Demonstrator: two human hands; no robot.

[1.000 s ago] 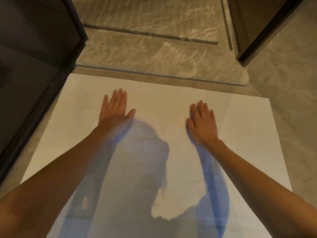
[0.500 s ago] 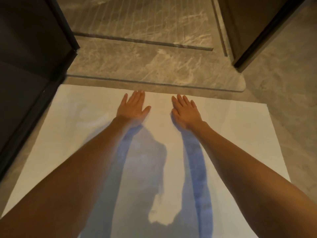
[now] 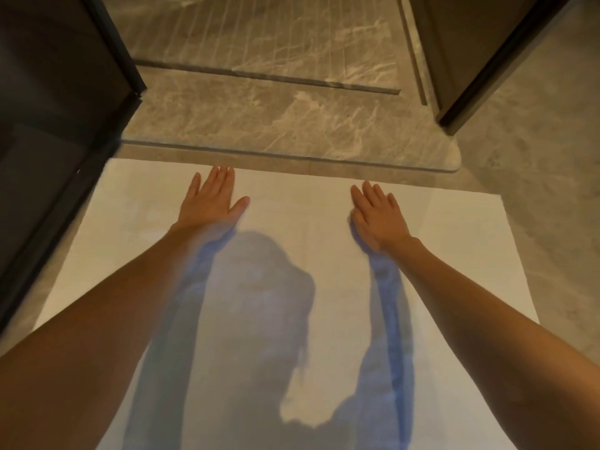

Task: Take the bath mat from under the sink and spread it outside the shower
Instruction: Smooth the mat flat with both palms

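Down on the floor, the white bath mat (image 3: pixel 454 254) lies spread flat, its far edge running just beside the raised marble step (image 3: pixel 292 134) at the shower entrance, with a thin strip of floor showing between the two. Both hands rest on the mat near that far edge, well apart from each other. The left hand (image 3: pixel 211 203) lies palm down with its fingers straight and close together and the thumb angled out to the side; its fingertips reach almost to the mat's edge. The right hand (image 3: pixel 378 216) is likewise flat and open, palm down, fingers slightly spread, gripping nothing. Both bare forearms stretch in from the lower corners.

A shadow (image 3: pixel 259 303) of the person's head and arms falls across the middle of the mat. The mat's left edge sits near a dark door frame (image 3: pixel 107 69), and a dark panel (image 3: pixel 470 60) stands at the upper right. Beyond the step, the shower floor (image 3: pixel 259 30) is veined stone with fine parallel grooves and a long narrow slot (image 3: pixel 266 80). Grey floor tile (image 3: pixel 535 157) shows to the right of the mat.
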